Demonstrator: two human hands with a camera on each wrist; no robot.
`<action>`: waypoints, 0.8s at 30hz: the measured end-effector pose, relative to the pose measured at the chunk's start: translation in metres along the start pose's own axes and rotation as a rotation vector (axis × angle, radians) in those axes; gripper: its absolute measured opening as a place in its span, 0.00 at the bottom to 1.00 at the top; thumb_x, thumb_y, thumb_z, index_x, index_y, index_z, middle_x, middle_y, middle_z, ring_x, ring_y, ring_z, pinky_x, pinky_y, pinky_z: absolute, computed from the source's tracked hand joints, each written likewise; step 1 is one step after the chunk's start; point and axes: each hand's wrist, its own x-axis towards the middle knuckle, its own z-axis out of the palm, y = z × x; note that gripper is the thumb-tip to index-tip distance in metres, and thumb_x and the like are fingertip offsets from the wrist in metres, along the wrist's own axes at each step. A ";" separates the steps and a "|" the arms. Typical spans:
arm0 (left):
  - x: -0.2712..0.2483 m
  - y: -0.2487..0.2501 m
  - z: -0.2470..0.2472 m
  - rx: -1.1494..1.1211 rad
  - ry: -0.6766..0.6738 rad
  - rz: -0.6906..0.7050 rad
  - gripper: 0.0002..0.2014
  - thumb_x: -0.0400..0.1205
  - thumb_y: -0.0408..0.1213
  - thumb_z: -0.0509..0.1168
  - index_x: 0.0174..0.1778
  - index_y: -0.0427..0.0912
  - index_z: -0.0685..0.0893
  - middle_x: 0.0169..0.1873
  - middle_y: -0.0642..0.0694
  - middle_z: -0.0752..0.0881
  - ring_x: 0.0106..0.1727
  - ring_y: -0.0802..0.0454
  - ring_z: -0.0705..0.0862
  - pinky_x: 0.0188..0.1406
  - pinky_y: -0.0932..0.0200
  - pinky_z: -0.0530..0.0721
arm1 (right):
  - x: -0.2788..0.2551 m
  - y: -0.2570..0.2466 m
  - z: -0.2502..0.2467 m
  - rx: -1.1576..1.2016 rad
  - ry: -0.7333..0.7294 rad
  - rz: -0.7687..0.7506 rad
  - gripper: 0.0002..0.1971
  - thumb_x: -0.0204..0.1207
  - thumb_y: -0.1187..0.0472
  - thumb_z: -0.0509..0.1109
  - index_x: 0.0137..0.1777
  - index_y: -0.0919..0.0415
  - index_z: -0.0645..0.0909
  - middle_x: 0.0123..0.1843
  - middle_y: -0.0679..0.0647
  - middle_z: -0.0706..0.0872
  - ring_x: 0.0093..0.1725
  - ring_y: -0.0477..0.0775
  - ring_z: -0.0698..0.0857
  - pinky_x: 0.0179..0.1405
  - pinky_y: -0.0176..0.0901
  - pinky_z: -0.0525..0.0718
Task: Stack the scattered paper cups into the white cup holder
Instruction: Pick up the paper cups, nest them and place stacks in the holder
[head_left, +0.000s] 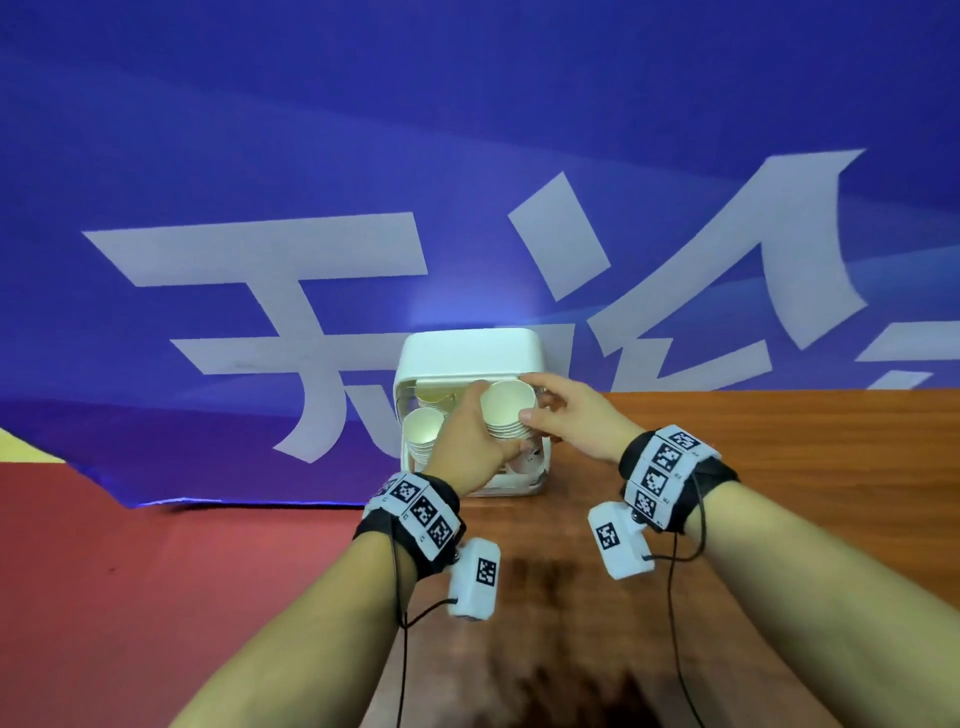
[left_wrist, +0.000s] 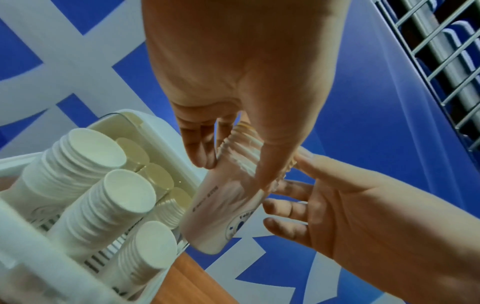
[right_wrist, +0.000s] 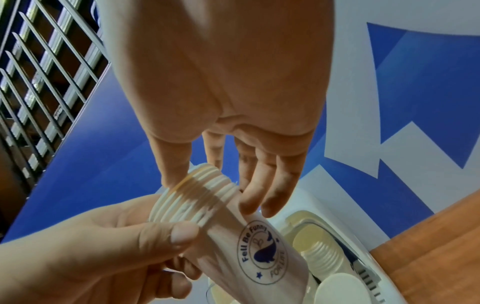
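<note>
Both hands on a nested stack of paper cups (head_left: 508, 413) above the white cup holder (head_left: 470, 358)

The left hand (head_left: 470, 441) grips the stack, thumb and fingers curled round it just under the rims; the right hand (head_left: 563, 415) holds the opposite side, thumb on the rims and fingers lying along the wall (a whale logo shows there in the right wrist view); the stack tilts between the two palms, its base over the holder's near right corner; below and left of the grip, other cup stacks (left_wrist: 109, 207) stand inside the holder; under both wrists lies the wooden table (head_left: 779, 441); beyond the fingertips hangs a blue banner (head_left: 467, 130).
</note>
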 end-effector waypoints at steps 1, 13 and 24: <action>0.007 -0.002 -0.007 0.000 -0.021 0.015 0.33 0.66 0.42 0.81 0.61 0.54 0.69 0.50 0.56 0.83 0.51 0.54 0.84 0.50 0.58 0.83 | 0.003 -0.005 0.002 -0.012 0.025 -0.001 0.28 0.76 0.55 0.75 0.75 0.47 0.74 0.59 0.58 0.85 0.56 0.54 0.86 0.62 0.47 0.84; 0.061 -0.043 -0.019 0.029 -0.180 0.060 0.35 0.62 0.53 0.79 0.61 0.55 0.69 0.52 0.51 0.82 0.51 0.49 0.84 0.53 0.43 0.84 | 0.035 0.007 0.020 -0.101 0.143 0.113 0.31 0.73 0.53 0.76 0.76 0.45 0.71 0.63 0.47 0.83 0.58 0.50 0.84 0.66 0.52 0.81; 0.084 -0.084 0.016 0.045 -0.174 0.032 0.31 0.64 0.51 0.80 0.63 0.52 0.79 0.54 0.55 0.85 0.55 0.54 0.83 0.55 0.46 0.84 | 0.064 0.054 0.021 -0.063 0.109 0.160 0.27 0.74 0.61 0.75 0.72 0.45 0.76 0.59 0.47 0.85 0.51 0.46 0.85 0.58 0.38 0.79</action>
